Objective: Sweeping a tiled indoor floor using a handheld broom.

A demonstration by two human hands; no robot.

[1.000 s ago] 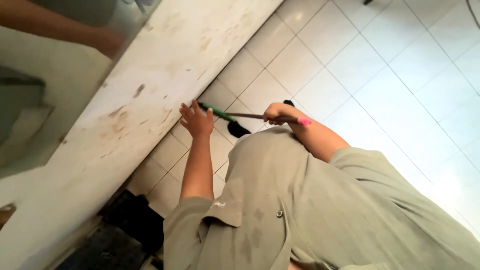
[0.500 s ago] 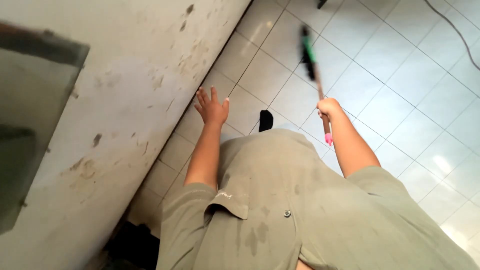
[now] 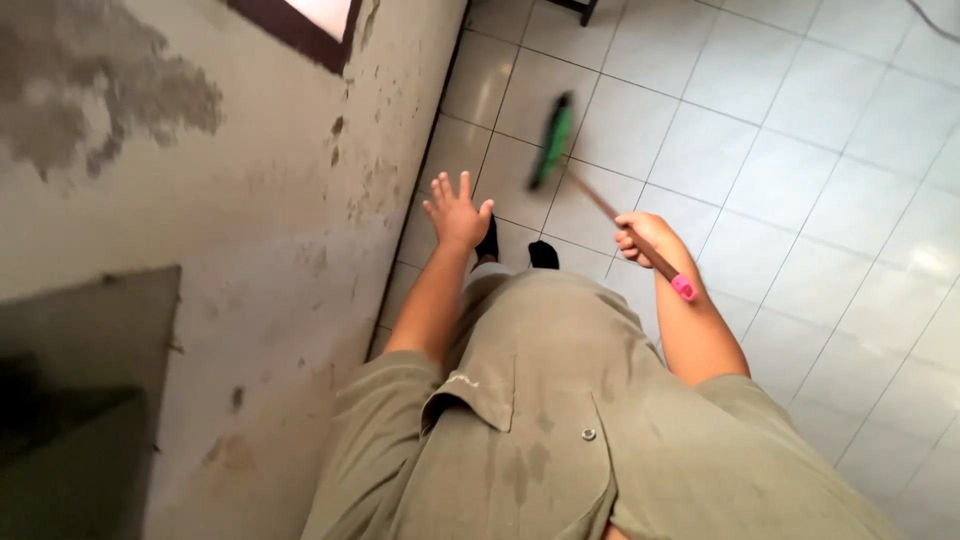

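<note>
Swinging leftward toward the wall (image 3: 250,200), your broom (image 3: 590,195) is now sweeping floor tiles (image 3: 780,170); your right hand (image 3: 640,238) is clenching its handle, left hand (image 3: 457,212) spread, holding nothing.

- Soft, even daylight; the scene is fairly bright.
- Pale glare patches lie on the glossy floor tiles (image 3: 800,150), strongest toward the right edge.
- The green broom head (image 3: 552,140) is smeared by motion blur.
- The wall (image 3: 250,200) looks dimmer and slightly soft.
</note>
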